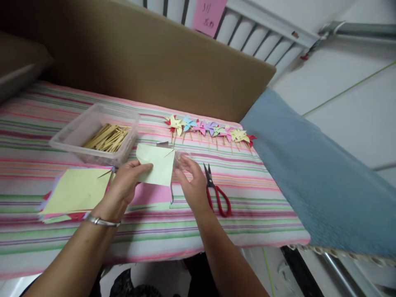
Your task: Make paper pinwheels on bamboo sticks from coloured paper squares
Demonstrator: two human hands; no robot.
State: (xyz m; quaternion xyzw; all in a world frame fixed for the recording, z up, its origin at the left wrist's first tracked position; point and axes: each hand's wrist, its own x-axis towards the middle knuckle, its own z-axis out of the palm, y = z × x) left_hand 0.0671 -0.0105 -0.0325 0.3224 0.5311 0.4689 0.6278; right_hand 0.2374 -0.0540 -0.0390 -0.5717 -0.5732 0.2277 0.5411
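My left hand (128, 181) grips the left side of a pale green paper square (157, 163), thumb on top. A short slit shows near the paper's upper right corner. At the paper's right edge is my right hand (192, 181), its fingers curled and the thumb apart from them. Behind those fingertips lies a clear plastic thing (185, 155), partly hidden. Below the held square, a pink paper sheet (151, 194) rests on the striped cloth. Scissors (218, 194) with red handles lie slightly open to the right of my right hand.
A clear plastic box (71, 130) holds many thin wooden sticks (108, 137). In front of it is a stack of coloured paper squares (77, 192). Several paper pinwheels (210, 127) on sticks line the back. A cardboard panel (161, 62) stands behind the striped cloth (256, 231).
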